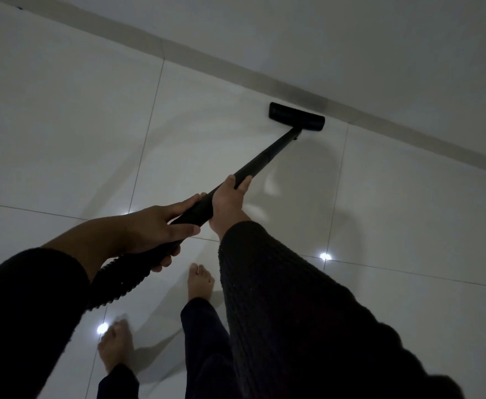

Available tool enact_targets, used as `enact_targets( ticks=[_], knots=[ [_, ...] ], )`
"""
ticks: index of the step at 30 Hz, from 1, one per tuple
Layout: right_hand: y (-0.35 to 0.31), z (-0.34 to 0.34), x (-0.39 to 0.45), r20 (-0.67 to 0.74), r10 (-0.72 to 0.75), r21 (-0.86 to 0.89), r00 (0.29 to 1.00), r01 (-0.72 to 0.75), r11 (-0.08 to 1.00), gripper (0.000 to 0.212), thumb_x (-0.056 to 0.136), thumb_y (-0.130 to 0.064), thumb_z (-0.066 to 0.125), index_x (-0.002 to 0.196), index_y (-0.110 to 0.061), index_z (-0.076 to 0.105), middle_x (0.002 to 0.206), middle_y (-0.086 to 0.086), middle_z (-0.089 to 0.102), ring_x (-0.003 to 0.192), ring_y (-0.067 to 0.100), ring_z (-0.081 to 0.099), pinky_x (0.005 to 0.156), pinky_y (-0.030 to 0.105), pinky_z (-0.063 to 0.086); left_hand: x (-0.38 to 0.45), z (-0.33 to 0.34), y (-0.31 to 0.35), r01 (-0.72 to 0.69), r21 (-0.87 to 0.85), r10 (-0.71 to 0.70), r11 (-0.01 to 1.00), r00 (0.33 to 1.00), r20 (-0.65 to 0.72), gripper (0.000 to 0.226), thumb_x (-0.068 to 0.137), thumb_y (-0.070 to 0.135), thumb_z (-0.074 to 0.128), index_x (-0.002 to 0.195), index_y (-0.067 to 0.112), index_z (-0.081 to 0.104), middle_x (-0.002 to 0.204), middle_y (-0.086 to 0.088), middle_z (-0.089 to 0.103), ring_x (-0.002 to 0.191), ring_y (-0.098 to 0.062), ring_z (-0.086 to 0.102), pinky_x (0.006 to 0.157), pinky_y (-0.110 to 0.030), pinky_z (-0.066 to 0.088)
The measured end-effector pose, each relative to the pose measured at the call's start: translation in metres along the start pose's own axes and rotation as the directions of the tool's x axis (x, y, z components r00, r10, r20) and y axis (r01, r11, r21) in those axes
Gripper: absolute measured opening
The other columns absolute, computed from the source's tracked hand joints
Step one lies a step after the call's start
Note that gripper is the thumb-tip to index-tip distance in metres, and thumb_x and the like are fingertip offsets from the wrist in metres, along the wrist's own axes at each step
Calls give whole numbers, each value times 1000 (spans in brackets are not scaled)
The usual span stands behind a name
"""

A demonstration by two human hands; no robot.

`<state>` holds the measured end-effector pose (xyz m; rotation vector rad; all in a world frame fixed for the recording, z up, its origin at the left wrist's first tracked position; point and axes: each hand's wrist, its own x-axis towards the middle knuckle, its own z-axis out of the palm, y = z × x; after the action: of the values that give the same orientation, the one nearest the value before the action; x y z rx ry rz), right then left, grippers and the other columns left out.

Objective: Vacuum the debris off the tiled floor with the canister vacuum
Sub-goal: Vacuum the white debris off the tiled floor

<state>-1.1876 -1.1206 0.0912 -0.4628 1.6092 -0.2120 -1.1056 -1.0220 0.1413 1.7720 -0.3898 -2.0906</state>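
A black vacuum wand (267,156) slants from my hands up to the right. Its flat black floor nozzle (296,116) rests on the glossy white tiled floor (63,125), close to the grey skirting. My right hand (227,205) is wrapped around the wand higher up. My left hand (155,228) grips the wand's lower end where the ribbed black hose (121,280) joins it. The hose runs down to the left behind my dark sleeve. No debris shows on the tiles in this dim light. The canister is out of view.
A grey skirting strip (380,122) and a white wall (351,38) run diagonally across the upper right. My two bare feet (200,279) stand on the tiles below the hands. Bright lamp reflections (325,256) dot the floor.
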Motion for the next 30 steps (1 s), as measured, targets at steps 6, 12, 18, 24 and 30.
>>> enact_targets(
  ticks=[6,12,18,24,30],
  knots=[
    [26,26,-29,39,-15,-34,999,17,999,52,102,-38,27,146,-50,1,141,4,38,70,12,52,77,32,51,-33,-21,-29,-33,-11,33,999,999,-13,68,94,24,55,141,58,18,64,-10,52,48,-18,53,47,-29,48],
    [57,59,-50,31,-64,-87,997,66,994,52,102,-39,27,146,-49,1,145,2,37,94,20,56,95,40,48,-61,-45,-65,-80,4,80,997,996,-29,67,94,26,56,140,59,19,65,-9,53,47,-17,53,48,-29,48],
    [83,95,-72,54,-91,-14,994,92,996,53,102,-37,28,147,-48,2,146,3,34,72,10,48,85,35,48,-86,-76,-91,-89,-5,89,996,996,-24,67,94,26,56,139,59,20,63,-8,53,47,-17,53,46,-28,48],
    [80,111,-70,29,-58,-26,998,58,998,54,101,-40,27,145,-51,0,147,1,34,88,18,55,96,42,49,-85,-96,-85,-67,5,67,998,998,4,67,93,26,56,141,57,20,64,-9,53,46,-17,52,46,-27,47],
    [58,103,-57,-5,-14,-77,1000,13,997,54,103,-36,27,147,-47,-1,144,4,37,72,12,49,80,32,49,-67,-95,-66,-28,-12,29,1000,999,15,67,94,26,56,141,56,19,66,-10,53,45,-15,53,46,-27,48]
  ],
)
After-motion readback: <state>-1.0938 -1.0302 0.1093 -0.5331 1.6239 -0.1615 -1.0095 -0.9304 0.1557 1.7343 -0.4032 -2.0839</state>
